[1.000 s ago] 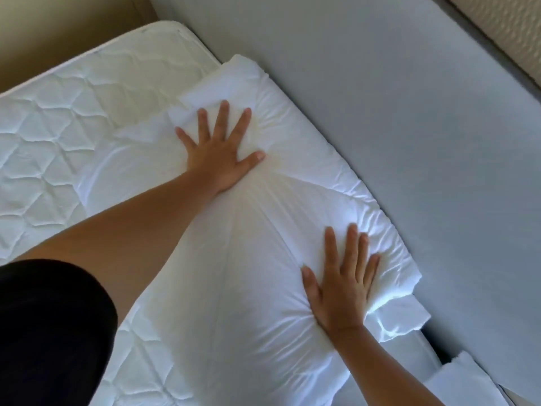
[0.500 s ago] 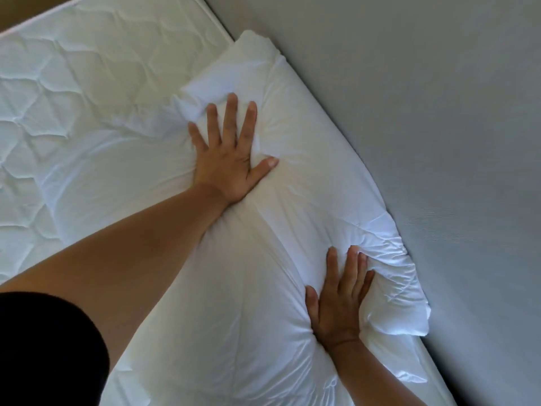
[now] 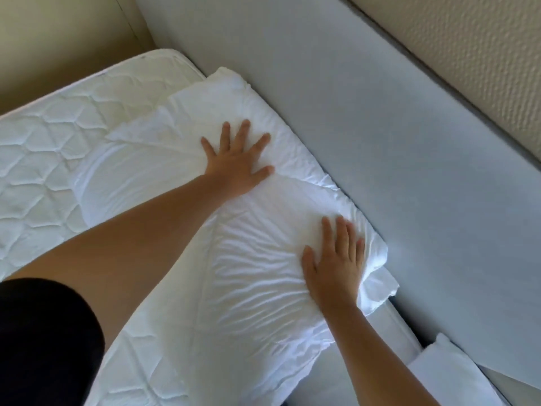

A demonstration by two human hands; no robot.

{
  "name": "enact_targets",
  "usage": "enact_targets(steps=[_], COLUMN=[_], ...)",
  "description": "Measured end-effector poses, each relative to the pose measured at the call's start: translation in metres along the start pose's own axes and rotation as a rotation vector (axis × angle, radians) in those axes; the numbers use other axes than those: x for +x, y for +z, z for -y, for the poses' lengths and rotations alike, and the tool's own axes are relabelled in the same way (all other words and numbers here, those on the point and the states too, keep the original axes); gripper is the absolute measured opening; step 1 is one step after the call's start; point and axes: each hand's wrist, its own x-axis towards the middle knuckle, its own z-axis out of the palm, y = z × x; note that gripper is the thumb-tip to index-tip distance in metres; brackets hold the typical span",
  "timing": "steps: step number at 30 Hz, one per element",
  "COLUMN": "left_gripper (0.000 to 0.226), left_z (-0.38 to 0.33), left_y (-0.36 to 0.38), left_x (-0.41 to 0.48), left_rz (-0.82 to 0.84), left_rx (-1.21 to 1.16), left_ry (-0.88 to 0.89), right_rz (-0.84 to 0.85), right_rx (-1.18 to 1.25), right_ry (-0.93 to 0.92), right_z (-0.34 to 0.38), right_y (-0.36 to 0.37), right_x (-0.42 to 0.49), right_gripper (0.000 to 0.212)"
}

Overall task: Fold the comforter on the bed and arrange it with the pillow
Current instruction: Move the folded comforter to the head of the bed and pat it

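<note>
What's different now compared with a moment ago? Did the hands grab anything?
Nothing was gripped or let go. Both hands stay pressed flat on the white bedding: the left hand near its far end, the right hand nearer. The bulge and deep crease under the right hand have flattened into fine wrinkles. The bedding's place on the quilted mattress is unchanged.

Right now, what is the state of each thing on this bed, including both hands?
White quilted mattress, bare where visible.
White wrinkled soft bedding bundle, lying on it, pressed down by both hands; comforter or pillow, cannot tell.
Left hand, flat, fingers spread, pressing the bundle's far part.
Right hand, flat, fingers straight, pressing its near right part.
Small white folded cloth, lying at lower right, untouched.
</note>
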Motion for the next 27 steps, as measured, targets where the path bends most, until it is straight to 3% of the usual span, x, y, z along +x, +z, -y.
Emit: enact_targets(steps=[4,14,17,20,23,27], left_gripper=[0.086,0.09,0.09,0.085,0.073,0.071], left_z=[-0.013,0.002,0.0,0.0,0.006,0.032], left_y=[0.002,0.049,0.041,0.014,-0.005,-0.004], left_x=[0.011,0.054,0.052,0.031,-0.016,-0.101], left_rz=[0.045,0.172,0.205,0.219,0.118,-0.059], left_rx=[0.092,0.066,0.048,-0.01,-0.097,-0.175], left_ry=[-0.018,-0.051,-0.048,-0.041,0.013,-0.071], right_rz=[0.074,0.219,0.304,0.428,0.391,0.316], right_rx=[-0.015,0.002,0.013,-0.161,-0.319,-0.108], right_ry=[0.27,0.344,0.327,0.307,0.202,-0.238], right_z=[-0.027,-0.024,-0.021,-0.008,0.036,0.126], right_y=[-0.003,0.042,0.031,-0.01,-0.059,-0.072], right_x=[-0.018,0.006,0.008,0.011,0.01,-0.027], right_gripper=[0.081,0.082,0.083,0.088,0.088,0.101])
